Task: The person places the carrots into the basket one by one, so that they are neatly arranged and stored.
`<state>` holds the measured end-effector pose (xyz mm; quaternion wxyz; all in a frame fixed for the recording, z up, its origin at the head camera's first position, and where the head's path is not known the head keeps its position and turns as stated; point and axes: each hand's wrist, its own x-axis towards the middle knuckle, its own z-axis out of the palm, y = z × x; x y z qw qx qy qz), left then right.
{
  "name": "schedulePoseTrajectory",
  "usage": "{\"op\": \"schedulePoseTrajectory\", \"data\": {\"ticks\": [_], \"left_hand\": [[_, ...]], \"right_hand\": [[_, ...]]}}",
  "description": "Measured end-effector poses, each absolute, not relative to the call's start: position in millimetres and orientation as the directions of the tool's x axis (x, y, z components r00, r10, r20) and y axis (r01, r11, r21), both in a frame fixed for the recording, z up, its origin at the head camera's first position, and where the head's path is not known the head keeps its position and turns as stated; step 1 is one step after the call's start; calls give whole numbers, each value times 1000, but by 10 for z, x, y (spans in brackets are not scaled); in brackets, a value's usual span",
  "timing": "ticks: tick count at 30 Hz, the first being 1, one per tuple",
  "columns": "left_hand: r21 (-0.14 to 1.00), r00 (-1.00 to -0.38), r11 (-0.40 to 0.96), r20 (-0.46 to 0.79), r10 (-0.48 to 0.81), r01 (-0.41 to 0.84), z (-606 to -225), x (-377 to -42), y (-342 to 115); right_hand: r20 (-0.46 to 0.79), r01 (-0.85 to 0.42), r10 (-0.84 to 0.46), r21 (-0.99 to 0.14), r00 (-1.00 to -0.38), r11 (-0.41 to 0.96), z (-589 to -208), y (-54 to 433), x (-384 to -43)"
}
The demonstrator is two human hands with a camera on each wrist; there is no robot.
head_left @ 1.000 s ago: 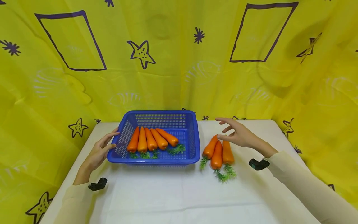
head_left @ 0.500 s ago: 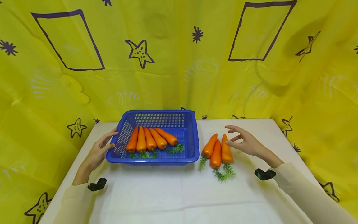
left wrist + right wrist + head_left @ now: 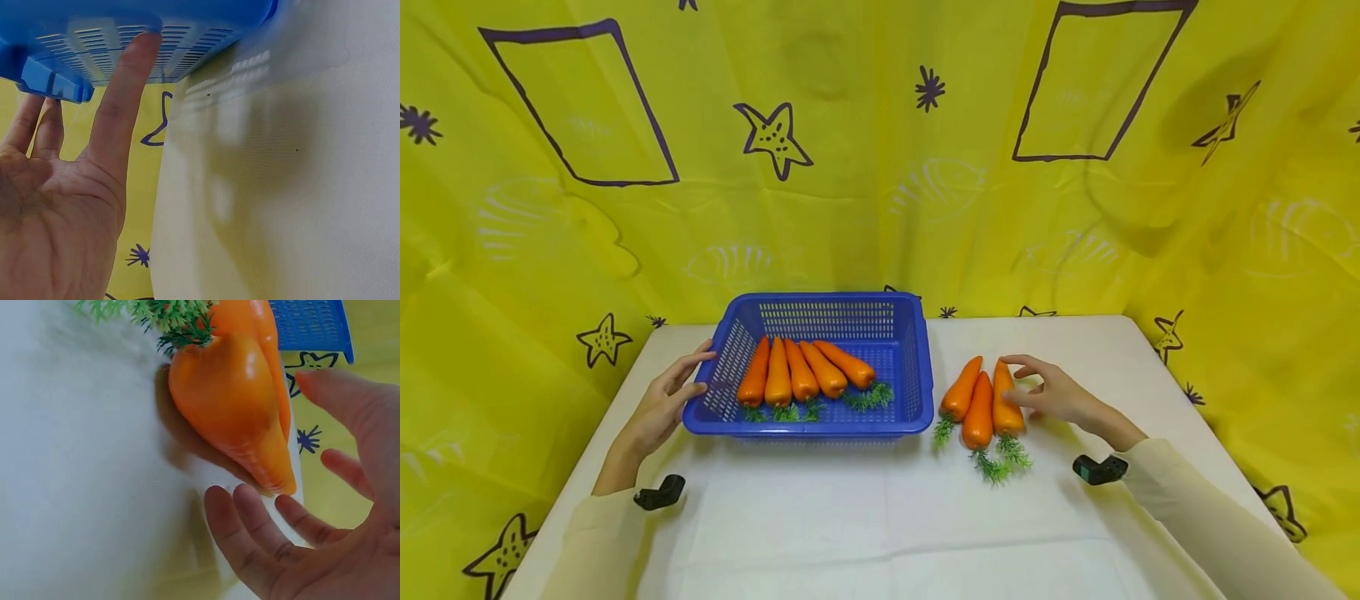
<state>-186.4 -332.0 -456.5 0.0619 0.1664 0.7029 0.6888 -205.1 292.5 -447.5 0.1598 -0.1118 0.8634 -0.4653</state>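
Observation:
A blue plastic basket [image 3: 820,429] holds several orange carrots [image 3: 778,379] with green tops, lying side by side. My left hand [image 3: 655,415] touches the basket's left end; in the left wrist view its straight thumb [image 3: 122,100] meets the slotted wall. Right of the basket, three more carrots lie on the table: a left one [image 3: 961,392], a middle one [image 3: 977,421] and a right one [image 3: 1006,412]. My right hand [image 3: 1056,396] hovers around the right carrot. In the right wrist view, its fingers [image 3: 250,550] are spread near that carrot's [image 3: 225,394] narrow tip, not closed on it.
A white cloth covers the table [image 3: 850,508]. Yellow curtains [image 3: 850,217] with purple star drawings stand behind it and at both sides. A black wrist camera [image 3: 1100,470] is worn at the right sleeve, another camera [image 3: 659,493] at the left.
My right hand first drew right, away from above the loose carrots, then came down and left around the right carrot. The left hand stays at the basket; the carrots have not moved.

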Motion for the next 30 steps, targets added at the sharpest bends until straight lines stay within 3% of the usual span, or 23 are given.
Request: {"op": "schedulePoseTrajectory", "data": {"ticks": [30], "left_hand": [[989, -940, 18, 133, 313, 146, -4558, -1865, -3318]], "right_hand": [[-287, 43, -369, -836, -884, 547, -4462, 2752, -2081]]}}
